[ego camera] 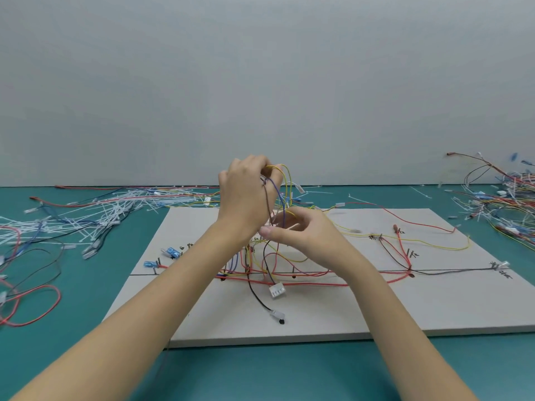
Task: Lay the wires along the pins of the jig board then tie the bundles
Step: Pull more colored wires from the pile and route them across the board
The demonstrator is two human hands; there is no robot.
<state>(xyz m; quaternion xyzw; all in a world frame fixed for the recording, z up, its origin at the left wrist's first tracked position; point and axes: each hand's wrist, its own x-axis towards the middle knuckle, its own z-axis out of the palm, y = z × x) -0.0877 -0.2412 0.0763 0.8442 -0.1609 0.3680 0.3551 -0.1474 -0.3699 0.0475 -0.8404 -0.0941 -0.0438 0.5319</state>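
Clearly the loose wires [279, 192], yellow, blue and dark strands, are gathered up off the jig board [318, 311] so they can be sorted before being led round the pins: the left hand [246, 195] has its grip closed around their looped tops, raised well above the board, which lets the strands hang straight and apart. Just below and to the right of that grip, the right hand [301, 231] has thumb and curled fingers drawn together among the hanging strands, seemingly picking one out; whether it truly pinches a wire I cannot tell. Beneath both hands, red and black wires already lie along the board's marked line, with a white connector [277, 290] dangling under the right hand. Further out on the worktop [72, 337], far left of the grip, lies a heap of white cable ties [86, 215], presumably waiting for bundling; far right, another tangle of wires [506, 198].
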